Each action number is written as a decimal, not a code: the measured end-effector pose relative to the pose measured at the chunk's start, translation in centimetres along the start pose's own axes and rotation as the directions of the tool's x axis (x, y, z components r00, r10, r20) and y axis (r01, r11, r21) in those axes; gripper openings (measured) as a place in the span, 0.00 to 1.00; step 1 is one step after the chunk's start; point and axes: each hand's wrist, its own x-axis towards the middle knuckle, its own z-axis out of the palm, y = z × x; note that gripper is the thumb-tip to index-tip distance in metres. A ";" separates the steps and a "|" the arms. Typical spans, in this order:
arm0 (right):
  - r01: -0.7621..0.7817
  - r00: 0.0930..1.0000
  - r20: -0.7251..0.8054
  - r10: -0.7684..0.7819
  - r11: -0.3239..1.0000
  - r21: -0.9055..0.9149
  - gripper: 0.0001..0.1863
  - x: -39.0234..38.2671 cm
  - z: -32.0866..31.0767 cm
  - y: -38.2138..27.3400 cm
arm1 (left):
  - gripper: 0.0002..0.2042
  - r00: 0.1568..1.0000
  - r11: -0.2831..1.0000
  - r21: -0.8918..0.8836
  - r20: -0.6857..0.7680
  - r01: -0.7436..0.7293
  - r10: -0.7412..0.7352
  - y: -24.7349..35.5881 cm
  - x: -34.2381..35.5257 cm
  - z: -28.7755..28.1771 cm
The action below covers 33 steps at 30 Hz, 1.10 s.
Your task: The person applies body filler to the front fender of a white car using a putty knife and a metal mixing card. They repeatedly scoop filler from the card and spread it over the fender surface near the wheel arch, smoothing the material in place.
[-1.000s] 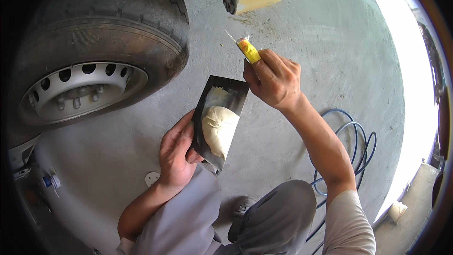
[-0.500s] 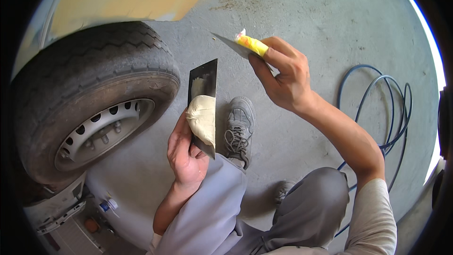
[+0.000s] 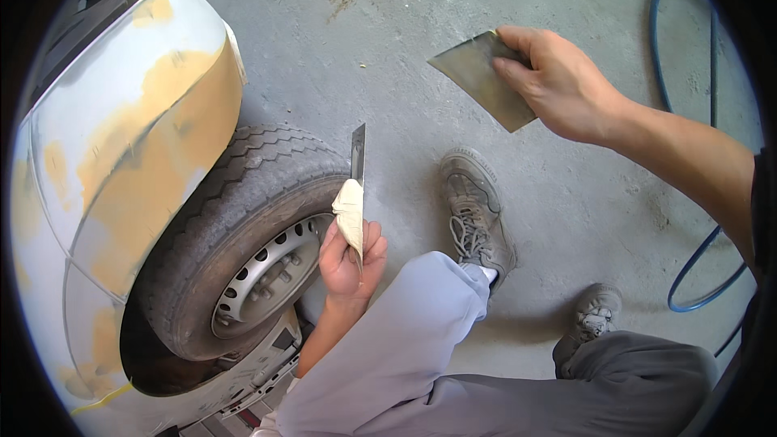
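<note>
Upright in my left hand [image 3: 354, 267] is a metal filler spreader [image 3: 358, 154], seen almost edge-on. A thick mound of cream body filler [image 3: 349, 214] sits on its face, just above my fingers. My right hand [image 3: 562, 85] is raised farther off to the right, pinching a second flat metal spreader [image 3: 486, 81] by one edge. That blade tilts toward the lower left and its visible face looks smeared. Left of both hands is a white vehicle body panel [image 3: 154, 133] with tan filler patches, apart from either spreader.
A tyre on a steel wheel [image 3: 271, 275] stands below the panel, close to my left hand. A blue hose [image 3: 657, 32] loops over the concrete floor at right. My shoes [image 3: 477, 222] and bent knees are below my hands.
My view has shifted left, showing more of the panel. The left spreader has turned edge-on. My right hand has turned its blade over, and the yellow wrapped piece there is largely out of sight.
</note>
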 end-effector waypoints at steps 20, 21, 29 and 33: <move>0.754 0.649 0.048 -0.759 0.634 -0.170 0.27 -1.5 2.8 -1.9 | 0.29 0.970 0.841 0.506 -0.033 -0.193 0.242 1.7 3.7 4.2; 0.739 0.667 0.069 -0.742 0.648 -0.185 0.27 -1.8 3.3 -2.0 | 0.29 0.969 0.838 0.511 -0.038 -0.190 0.242 1.6 3.7 4.4; 0.661 0.715 0.309 -0.628 0.750 -0.006 0.17 -4.3 6.1 -2.3 | 0.22 0.973 0.889 0.424 -0.067 -0.174 0.222 0.5 5.9 2.5; 0.175 0.979 -0.025 -0.204 0.768 0.616 0.17 0.6 8.5 -2.3 | 0.22 0.945 0.914 0.406 -0.300 0.000 0.133 -0.4 6.8 -0.2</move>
